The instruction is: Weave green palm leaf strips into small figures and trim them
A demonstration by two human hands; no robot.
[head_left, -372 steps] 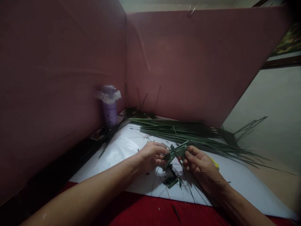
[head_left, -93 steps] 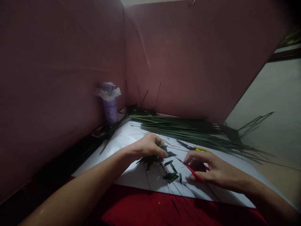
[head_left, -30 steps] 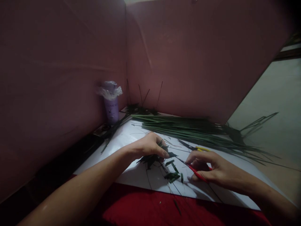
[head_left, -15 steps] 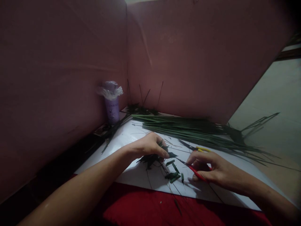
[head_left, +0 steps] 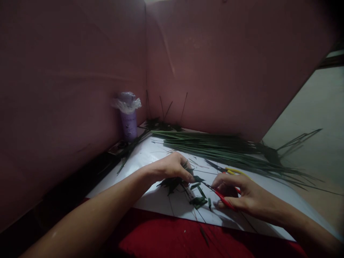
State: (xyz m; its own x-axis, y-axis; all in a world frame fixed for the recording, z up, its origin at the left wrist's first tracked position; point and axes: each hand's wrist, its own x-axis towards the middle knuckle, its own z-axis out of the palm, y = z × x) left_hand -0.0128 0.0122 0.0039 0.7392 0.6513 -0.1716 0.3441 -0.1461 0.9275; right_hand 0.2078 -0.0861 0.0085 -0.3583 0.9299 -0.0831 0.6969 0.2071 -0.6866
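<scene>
Head view: leaf tip (head_left: 199, 178) between hands (head_left: 176, 169) (head_left: 239, 188)

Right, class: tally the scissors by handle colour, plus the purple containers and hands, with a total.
Red-handled scissors: 1
Yellow-handled scissors: 1
Purple container: 1
Hands (left hand, right hand): 2
Total: 5

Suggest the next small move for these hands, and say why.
Perhaps snip the end of the leaf with the red scissors: the right hand holds them pointed at that end, while the left hand pinches the leaf just behind it. Whether they touch is too small to tell.
</scene>
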